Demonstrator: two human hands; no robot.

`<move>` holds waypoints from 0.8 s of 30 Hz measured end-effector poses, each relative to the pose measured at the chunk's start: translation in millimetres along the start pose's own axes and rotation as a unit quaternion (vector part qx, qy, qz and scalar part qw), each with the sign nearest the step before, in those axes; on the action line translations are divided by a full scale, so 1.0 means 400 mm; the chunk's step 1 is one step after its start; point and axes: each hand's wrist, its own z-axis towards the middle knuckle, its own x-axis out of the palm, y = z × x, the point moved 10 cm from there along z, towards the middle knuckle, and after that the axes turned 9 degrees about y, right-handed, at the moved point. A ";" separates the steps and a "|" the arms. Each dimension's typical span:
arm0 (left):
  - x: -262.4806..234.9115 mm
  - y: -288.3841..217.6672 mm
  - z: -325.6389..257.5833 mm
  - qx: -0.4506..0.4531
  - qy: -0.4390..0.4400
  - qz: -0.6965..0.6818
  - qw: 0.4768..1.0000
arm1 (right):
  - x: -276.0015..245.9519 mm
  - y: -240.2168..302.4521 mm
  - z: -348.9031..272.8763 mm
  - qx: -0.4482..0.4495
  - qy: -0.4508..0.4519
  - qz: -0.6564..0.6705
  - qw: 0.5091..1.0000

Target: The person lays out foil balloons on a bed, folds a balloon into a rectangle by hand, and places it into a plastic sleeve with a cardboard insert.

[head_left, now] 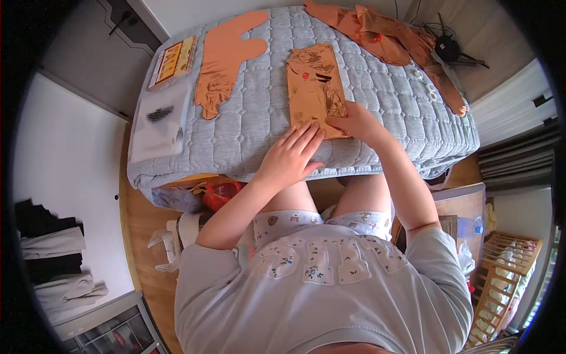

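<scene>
A folded rose-gold foil balloon (315,74) lies on the bed in front of me as a long, flat rectangle. Its shiny surface has a small red spot and dark marks. My left hand (293,151) rests on its near left corner, palm down with fingers stretched out. At the near right corner, my right hand (356,123) holds the edge, its thumb on top; the other fingers are mostly hidden. Another flat, uninflated foil balloon (227,56) with a curved outline is spread to the left. More crumpled foil (365,32) stretches along the far right.
The bed (259,141) has a grey quilted cover. On its left lie a colourful flat package (173,63) and a clear plastic bag (159,127). A black device with antennas (448,48) and white rings (432,91) sit at the right. A wooden rack (501,277) stands lower right.
</scene>
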 end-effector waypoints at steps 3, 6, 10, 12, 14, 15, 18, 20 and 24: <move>0.001 -0.002 0.004 0.016 0.015 0.006 1.000 | -0.002 -0.001 -0.007 -0.008 0.017 0.015 1.000; 0.006 -0.001 0.002 0.020 0.027 0.002 0.999 | -0.007 0.000 -0.040 -0.014 0.035 0.039 0.999; 0.006 -0.002 0.005 0.021 0.025 -0.011 0.999 | -0.027 0.051 -0.153 -0.168 -0.063 0.127 0.976; 0.003 -0.003 0.005 0.021 0.021 -0.009 1.000 | -0.039 0.042 -0.185 -0.075 -0.124 -0.020 0.989; -0.001 -0.008 0.008 0.024 0.019 -0.007 0.999 | -0.037 0.037 -0.189 -0.072 -0.135 -0.034 0.988; -0.005 -0.007 0.010 0.021 0.016 -0.023 0.999 | -0.034 0.032 -0.189 -0.070 -0.142 -0.048 0.986; -0.011 -0.006 0.014 0.017 0.019 -0.030 0.999 | -0.028 0.040 -0.191 -0.074 -0.162 -0.046 0.983; -0.011 -0.009 0.015 0.017 0.024 -0.022 0.999 | -0.026 0.032 -0.190 -0.069 -0.167 -0.045 0.982; -0.010 -0.010 0.016 0.014 0.028 -0.022 0.999 | -0.030 0.038 -0.203 -0.137 -0.224 -0.114 0.958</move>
